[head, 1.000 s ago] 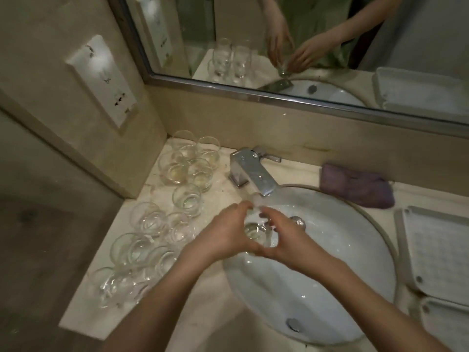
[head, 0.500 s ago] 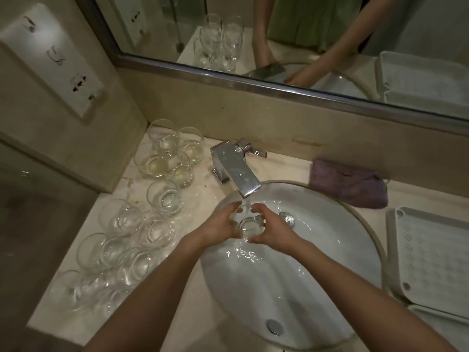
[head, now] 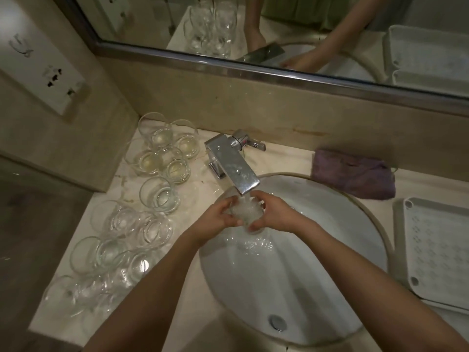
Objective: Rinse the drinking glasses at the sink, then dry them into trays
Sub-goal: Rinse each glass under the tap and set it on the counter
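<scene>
A clear drinking glass (head: 245, 212) sits under the chrome tap (head: 232, 168), with water foaming into it. My left hand (head: 215, 219) grips its left side and my right hand (head: 275, 214) grips its right side, over the white sink basin (head: 317, 262). Several more clear glasses (head: 157, 194) stand on the counter to the left of the basin. A white perforated tray (head: 436, 250) lies at the right edge.
A purple cloth (head: 355, 174) lies on the counter behind the basin, right of the tap. The mirror (head: 279, 26) runs along the back wall. A socket plate (head: 48, 77) is on the left wall. The drain (head: 278, 322) sits at the basin's near side.
Water now runs from the tap into the glass, filling it with foam. Both hands have kept their hold on it under the spout. The camera has tilted downward.
</scene>
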Demonstrator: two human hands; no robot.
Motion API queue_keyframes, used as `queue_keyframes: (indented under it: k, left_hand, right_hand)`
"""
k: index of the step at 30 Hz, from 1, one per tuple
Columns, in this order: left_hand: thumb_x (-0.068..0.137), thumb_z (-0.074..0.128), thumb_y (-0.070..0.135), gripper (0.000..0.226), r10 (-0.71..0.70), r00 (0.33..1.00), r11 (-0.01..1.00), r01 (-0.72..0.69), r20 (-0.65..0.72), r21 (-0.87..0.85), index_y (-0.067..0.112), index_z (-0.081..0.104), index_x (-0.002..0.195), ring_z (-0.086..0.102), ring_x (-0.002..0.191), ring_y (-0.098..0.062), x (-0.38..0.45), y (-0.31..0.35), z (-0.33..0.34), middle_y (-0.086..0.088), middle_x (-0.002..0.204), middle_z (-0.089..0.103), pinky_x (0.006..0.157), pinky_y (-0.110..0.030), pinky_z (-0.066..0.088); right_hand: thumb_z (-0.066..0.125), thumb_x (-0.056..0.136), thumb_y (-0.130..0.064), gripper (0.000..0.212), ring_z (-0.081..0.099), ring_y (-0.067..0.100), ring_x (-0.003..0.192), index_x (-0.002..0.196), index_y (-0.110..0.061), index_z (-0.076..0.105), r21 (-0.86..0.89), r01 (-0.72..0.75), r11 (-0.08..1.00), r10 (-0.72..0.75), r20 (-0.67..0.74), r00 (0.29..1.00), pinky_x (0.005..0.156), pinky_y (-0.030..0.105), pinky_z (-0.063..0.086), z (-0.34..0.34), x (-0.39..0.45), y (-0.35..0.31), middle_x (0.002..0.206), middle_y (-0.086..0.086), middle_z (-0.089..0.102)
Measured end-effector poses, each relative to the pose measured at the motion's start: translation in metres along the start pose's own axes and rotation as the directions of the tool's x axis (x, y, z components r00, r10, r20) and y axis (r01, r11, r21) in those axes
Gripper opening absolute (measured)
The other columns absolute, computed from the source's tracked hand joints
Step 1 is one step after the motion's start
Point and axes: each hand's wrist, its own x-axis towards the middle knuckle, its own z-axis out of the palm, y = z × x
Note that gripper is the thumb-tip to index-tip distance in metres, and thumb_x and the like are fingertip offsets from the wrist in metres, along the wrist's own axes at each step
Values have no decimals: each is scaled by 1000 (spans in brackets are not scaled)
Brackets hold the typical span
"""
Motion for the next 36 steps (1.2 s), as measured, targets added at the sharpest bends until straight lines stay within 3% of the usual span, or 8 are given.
queue_keyframes:
  k: [6,13,16,19,22,26,32,36]
  left_hand:
    - [74,75,-6,71,34,999,993,-31,-29,115,18,50,136,60,76,4,3,11,4,5,125,55,66,-6,47]
    - [72,72,-14,66,-20,1000,997,19,-8,-76,17,53,128,65,91,-4,3,4,-14,4,115,62,81,-20,54]
    - [73,78,-1,59,-23,1000,999,23,-11,35,15,58,126,64,94,-15,7,11,-8,-1,113,66,91,-35,51]
    - [72,77,-5,64,26,999,993,-23,-24,116,16,56,128,63,80,-12,8,13,0,2,114,62,78,-20,53]
    - [70,71,-18,67,31,999,1000,-31,-11,-5,21,53,121,64,92,-17,7,3,-1,-1,122,56,77,-23,55]
    - [71,71,-16,65,-13,999,992,9,-29,-123,22,53,120,63,102,-16,2,-8,-3,0,119,59,84,-24,53]
    - [77,72,-9,63,21,1000,1000,-21,13,9,18,46,128,61,73,0,3,9,10,10,108,54,67,-10,49]
    - [70,72,-15,70,45,999,998,-44,-21,43,24,46,121,60,107,-20,5,6,5,-1,126,54,91,-31,53]
  right_hand:
    - [87,62,-3,82,55,18,108,129,-28,47,253,3,967,28,-116,993,85,24,51,21,-15,13,124,-6,52]
    - [87,63,-12,85,53,12,106,135,-19,43,47,38,998,-33,-104,994,82,18,42,16,-5,-8,123,-5,49]
    - [85,64,-3,73,61,8,91,121,-28,47,221,-41,974,41,1,999,77,18,50,6,-8,-1,114,-7,57]
    - [84,63,4,77,61,10,98,121,-30,46,418,-14,908,65,-109,992,85,27,54,22,-16,8,114,-10,56]
    - [84,66,-5,83,53,16,115,135,-21,42,184,68,981,-21,-248,969,92,22,46,37,-19,7,122,-9,49]
    - [87,66,-17,94,47,18,122,144,-13,36,-157,51,986,-66,-91,994,93,19,37,13,-10,-9,136,1,45]
    - [90,60,-16,80,62,16,98,127,-19,48,44,-20,999,22,-63,998,82,27,53,1,-17,5,115,-2,61]
    - [84,69,-12,81,51,17,115,136,-12,38,-4,113,994,-111,-244,963,93,26,45,29,-22,6,129,2,47]
